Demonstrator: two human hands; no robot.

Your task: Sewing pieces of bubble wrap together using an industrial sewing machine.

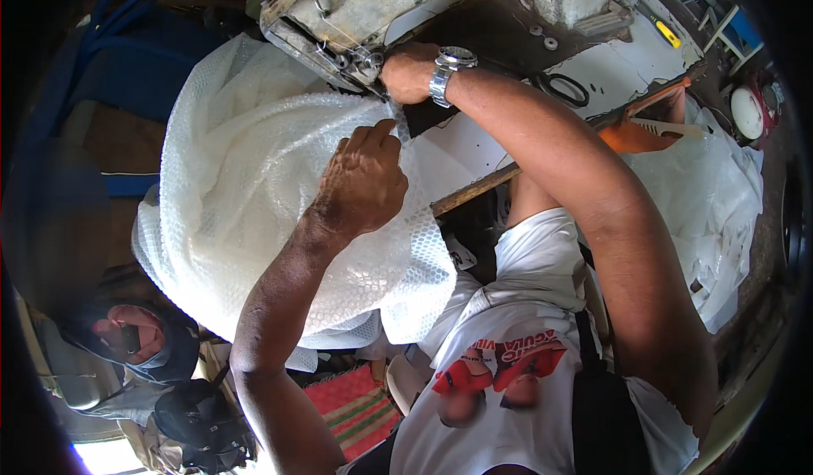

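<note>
A large sheet of white bubble wrap (246,196) lies bunched over the left side of the sewing table and hangs down toward my lap. My left hand (362,177) is closed on the bubble wrap, its fingers curled near the sheet's right edge. An old, worn sewing machine (373,5) stands at the top, with thread running down its head. Close against the needle end is my right hand (410,73), a metal watch (449,69) on its wrist. Its fingers are bent inward, and whatever they hold is hidden by the hand and the machine head.
Black-handled scissors (563,90) and a yellow-handled tool (665,30) rest on the chipped white tabletop (614,69). An orange piece (635,136) sits at its right edge above white plastic sheeting (703,204). Bags (199,420) and a dark cap (144,339) are at lower left.
</note>
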